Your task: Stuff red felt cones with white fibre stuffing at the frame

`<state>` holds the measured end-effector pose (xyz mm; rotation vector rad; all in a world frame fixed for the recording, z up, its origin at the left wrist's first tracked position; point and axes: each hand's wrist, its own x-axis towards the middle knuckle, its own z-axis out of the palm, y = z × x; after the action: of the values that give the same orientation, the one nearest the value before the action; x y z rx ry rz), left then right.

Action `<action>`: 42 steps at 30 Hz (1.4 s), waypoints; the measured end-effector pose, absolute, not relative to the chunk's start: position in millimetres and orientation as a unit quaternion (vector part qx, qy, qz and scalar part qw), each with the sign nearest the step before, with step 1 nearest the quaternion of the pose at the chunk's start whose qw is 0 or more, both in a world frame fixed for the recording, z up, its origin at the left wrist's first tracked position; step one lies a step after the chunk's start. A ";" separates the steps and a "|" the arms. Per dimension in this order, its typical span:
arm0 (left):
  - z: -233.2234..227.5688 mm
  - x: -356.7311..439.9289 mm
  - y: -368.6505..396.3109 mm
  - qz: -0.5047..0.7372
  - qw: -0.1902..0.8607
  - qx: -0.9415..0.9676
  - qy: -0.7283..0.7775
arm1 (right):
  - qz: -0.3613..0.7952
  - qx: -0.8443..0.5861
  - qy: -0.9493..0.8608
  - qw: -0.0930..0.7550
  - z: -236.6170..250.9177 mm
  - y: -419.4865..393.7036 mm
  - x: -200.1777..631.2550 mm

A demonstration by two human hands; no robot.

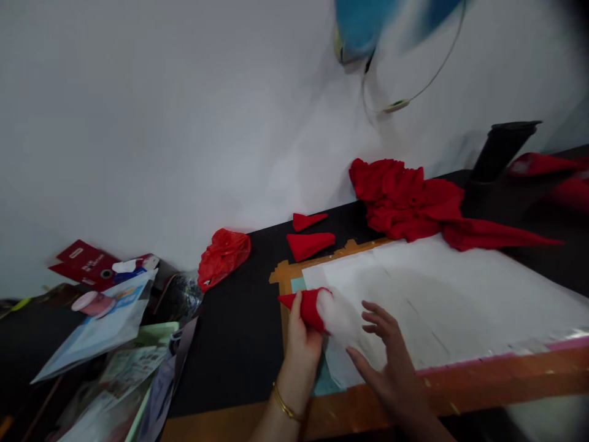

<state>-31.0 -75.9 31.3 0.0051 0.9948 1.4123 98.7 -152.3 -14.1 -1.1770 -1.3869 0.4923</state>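
Note:
My left hand (304,336) is wrapped round a red fabric cone (311,310), its pointed tip turned left. White stuffing (339,318) bulges from the cone's wide end, on the right. Just right of the stuffing, my right hand (385,344) hovers with fingers apart and nothing held. Whether its fingertips touch any loose fibres I cannot tell. Both hands are over the white sheet (464,307) taped along its edges to the table. Two more red cones, a larger one (311,245) and a smaller one (309,221), lie flat behind, near the wall.
A heap of red fabric (405,196) lies at the back, beside a black cup-like container (504,150). More stuffed red pieces (543,164) sit far right. A red plastic bag (225,255) rests by the wall. At left are a red box (87,264) and a pale green bin (142,399).

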 end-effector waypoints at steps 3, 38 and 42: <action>30.0 -28.5 -78.1 0.609 0.672 0.001 0.422 | 0.112 -0.482 -0.645 0.583 -15.7 -155.6 97.5; 37.3 -41.0 -85.5 0.604 0.667 -0.008 0.436 | 0.048 -0.408 -0.767 0.494 -18.9 -146.3 100.6; 37.8 -34.0 -91.7 0.569 0.696 -0.003 0.437 | -0.009 -0.377 -0.815 0.440 -27.5 -135.5 92.1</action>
<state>-34.0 -91.7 37.8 -0.0064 0.9757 1.2692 92.1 -135.5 -27.5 -0.9374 -2.0229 -0.0214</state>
